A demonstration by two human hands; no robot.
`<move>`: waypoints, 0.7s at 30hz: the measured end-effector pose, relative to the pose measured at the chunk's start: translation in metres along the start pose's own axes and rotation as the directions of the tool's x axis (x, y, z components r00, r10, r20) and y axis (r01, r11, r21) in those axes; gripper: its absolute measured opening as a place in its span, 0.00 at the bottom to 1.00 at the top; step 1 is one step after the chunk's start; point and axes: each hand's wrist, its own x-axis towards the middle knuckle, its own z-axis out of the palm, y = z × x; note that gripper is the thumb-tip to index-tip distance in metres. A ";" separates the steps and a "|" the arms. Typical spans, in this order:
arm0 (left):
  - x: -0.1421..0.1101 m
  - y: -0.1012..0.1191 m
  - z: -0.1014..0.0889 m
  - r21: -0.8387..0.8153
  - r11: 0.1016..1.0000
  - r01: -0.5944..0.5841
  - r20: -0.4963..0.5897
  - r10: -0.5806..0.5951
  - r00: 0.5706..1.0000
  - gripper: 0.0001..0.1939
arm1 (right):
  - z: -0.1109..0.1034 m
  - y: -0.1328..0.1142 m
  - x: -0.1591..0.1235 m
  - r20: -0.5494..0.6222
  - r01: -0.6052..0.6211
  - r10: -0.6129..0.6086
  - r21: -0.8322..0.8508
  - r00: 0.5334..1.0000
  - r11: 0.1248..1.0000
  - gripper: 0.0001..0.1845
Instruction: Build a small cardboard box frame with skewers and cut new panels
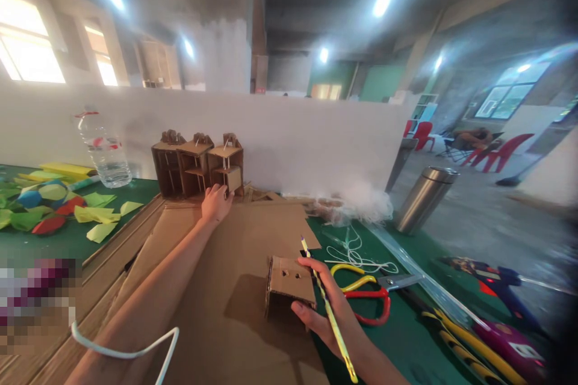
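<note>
My left hand reaches forward, its fingers closed at a small light cardboard piece. That piece is at the lower front of the rightmost cardboard box model. Two similar models, a middle one and a left one, stand beside it, with thin white sticks and shelves inside. Nearer to me, my right hand grips a small open cardboard box with two holes in its top. A yellow patterned pencil lies across the same hand, tucked against the fingers.
Cardboard sheets cover the middle. Scissors, pliers, a glue gun and a steel flask stand or lie at right. Left are coloured paper scraps and a water bottle. White partition behind.
</note>
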 end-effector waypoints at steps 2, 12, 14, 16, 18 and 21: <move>-0.001 0.000 0.001 0.003 1.000 -0.003 -0.010 0.003 1.000 0.15 | 0.000 0.000 0.000 0.003 0.006 -0.006 -0.001 1.000 1.000 0.33; -0.003 0.001 0.000 -0.015 0.998 -0.063 -0.078 0.062 0.995 0.14 | 0.000 0.003 0.001 -0.016 0.028 -0.028 0.027 0.999 0.999 0.34; -0.004 0.002 0.000 -0.023 0.997 -0.078 -0.096 0.075 0.993 0.14 | 0.000 0.003 0.001 -0.007 0.020 -0.020 0.036 1.000 0.999 0.34; -0.004 0.002 0.000 -0.032 0.996 -0.086 -0.115 0.082 0.990 0.14 | 0.000 0.003 0.001 -0.002 0.011 -0.011 0.036 1.000 0.999 0.34; -0.003 0.003 0.000 -0.039 0.995 -0.090 -0.130 0.084 0.988 0.14 | 0.000 0.003 0.001 -0.005 0.013 -0.013 0.032 1.000 0.999 0.34; 0.000 0.005 -0.003 -0.050 0.994 -0.093 -0.146 0.085 0.986 0.13 | 0.000 0.003 0.001 -0.017 0.036 -0.035 0.024 0.999 0.999 0.35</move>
